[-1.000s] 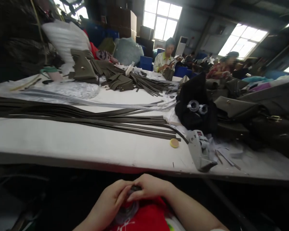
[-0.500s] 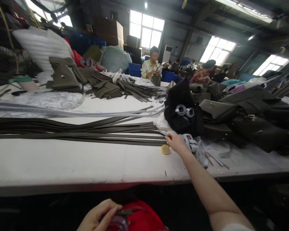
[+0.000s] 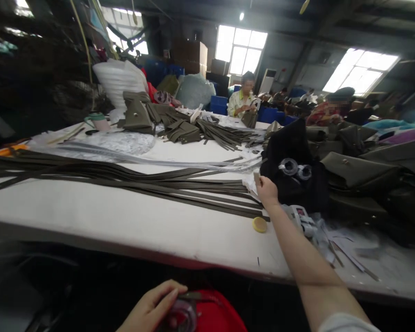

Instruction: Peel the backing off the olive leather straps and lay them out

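Observation:
My right hand (image 3: pixel 268 191) reaches over the table, its fingers pinched on the end of an olive strap (image 3: pixel 257 179), held up near the right ends of a bundle of long dark straps (image 3: pixel 152 177). Low in the view, in front of the table edge, my left hand (image 3: pixel 155 302) is closed on a short olive strap piece (image 3: pixel 193 295). Just under those fingers is a clear round roll (image 3: pixel 186 318), perhaps tape; I cannot tell whether the hand grips it too. A yellow round tin (image 3: pixel 259 224) lies below the strap ends.
Right of my hand stands a black bag (image 3: pixel 293 193) with two clear rolls on it, then a white tape dispenser (image 3: pixel 300 219) and paper scraps. Olive handbags (image 3: pixel 352 177) pile up at the right. More bags and straps lie at the back, where a person (image 3: pixel 244 101) sits.
My right hand has come up off the table beside the strap ends, now raising a strap end. The view has turned left. My left hand keeps its hold low down.

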`<state>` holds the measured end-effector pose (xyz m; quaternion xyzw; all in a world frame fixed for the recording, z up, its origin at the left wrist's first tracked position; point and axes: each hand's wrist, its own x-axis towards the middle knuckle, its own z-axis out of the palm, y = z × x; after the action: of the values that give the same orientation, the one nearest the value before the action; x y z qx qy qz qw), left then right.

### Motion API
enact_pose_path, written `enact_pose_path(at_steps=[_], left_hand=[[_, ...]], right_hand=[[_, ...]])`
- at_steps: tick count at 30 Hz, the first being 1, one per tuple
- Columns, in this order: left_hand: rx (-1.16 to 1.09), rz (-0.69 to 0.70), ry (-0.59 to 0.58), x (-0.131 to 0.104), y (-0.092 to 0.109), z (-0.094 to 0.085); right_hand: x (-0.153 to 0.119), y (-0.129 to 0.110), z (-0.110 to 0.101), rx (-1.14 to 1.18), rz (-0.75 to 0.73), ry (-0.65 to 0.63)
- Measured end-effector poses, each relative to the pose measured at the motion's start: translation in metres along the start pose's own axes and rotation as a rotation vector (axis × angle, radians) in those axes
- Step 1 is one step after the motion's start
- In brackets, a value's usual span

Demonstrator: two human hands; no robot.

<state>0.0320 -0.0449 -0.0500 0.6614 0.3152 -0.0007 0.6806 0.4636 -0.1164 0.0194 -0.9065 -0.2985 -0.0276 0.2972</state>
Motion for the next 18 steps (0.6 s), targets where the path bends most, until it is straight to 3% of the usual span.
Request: enact_pose_path(at_steps=[3, 6, 8, 9, 11, 13, 18], left_hand=[[-0.086, -0.057, 0.002, 0.001, 0.002, 0.006], [-0.195, -0.090, 0.040, 0.004, 0.004, 0.012], [-0.254, -0.073, 0.046, 0.006, 0.002, 0.013], [-0.278, -0.062, 0.054, 0.007, -0.001, 0.013], [-0.318, -0.063, 0.065, 0.008, -0.005, 0.013], [-0.347, -0.083, 0.071, 0.007, -0.009, 0.013], [-0.366, -0.112, 0.082, 0.006, -0.013, 0.012]], right_hand=[[-0.063, -0.038, 0.007, 0.307, -0.117, -0.137], [-0.152, -0.072, 0.013, 0.882, -0.139, -0.552], [-0.203, -0.085, 0.015, 1.024, -0.081, -0.833], [-0.222, -0.088, 0.016, 1.037, -0.065, -0.910], [-0.246, -0.090, 0.022, 1.002, -0.095, -0.928], [-0.257, -0.088, 0.030, 0.916, -0.187, -0.847], [-0.264, -0.080, 0.040, 0.690, -0.561, -0.645]])
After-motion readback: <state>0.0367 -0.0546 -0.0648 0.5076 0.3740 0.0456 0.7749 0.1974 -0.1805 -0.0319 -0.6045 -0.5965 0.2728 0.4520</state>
